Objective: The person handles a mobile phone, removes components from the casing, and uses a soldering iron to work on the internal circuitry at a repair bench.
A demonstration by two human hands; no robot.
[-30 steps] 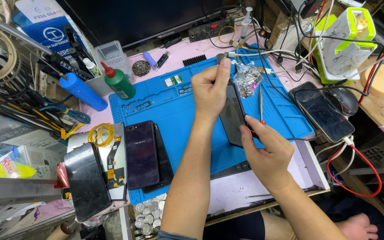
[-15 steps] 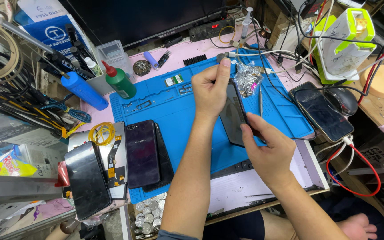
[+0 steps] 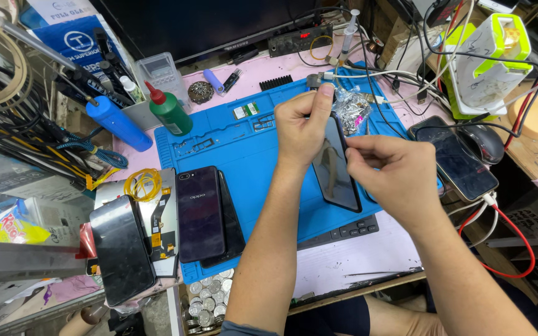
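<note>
A: What do the two hands do at this moment?

B: The left hand (image 3: 303,127) grips the upper end of a black phone (image 3: 336,167), with the thumb up at the top edge. The phone stands tilted over the blue mat (image 3: 250,149), its lower end close to the mat.

A: And the right hand?

B: The right hand (image 3: 393,174) is at the right edge of the phone, fingers curled and pinched together. I cannot tell if they pinch a small tool or only the edge.

A: What lies near the hands?

B: Just behind them is a crumpled clear bag (image 3: 351,109) with small parts. To the left of the left forearm, two dark phones (image 3: 202,211) lie stacked on the mat. Farther left is a phone screen (image 3: 121,249) and an opened phone with a yellow wire coil (image 3: 141,182).

A: And at the right?

B: Right of the right hand another phone (image 3: 459,158) lies face up on the bench (image 3: 356,255), and beside it is a computer mouse (image 3: 482,140). A red cable (image 3: 512,233) runs below them. Behind the left hand, well apart, stand a green bottle (image 3: 169,112) and a blue bottle (image 3: 116,121).
</note>
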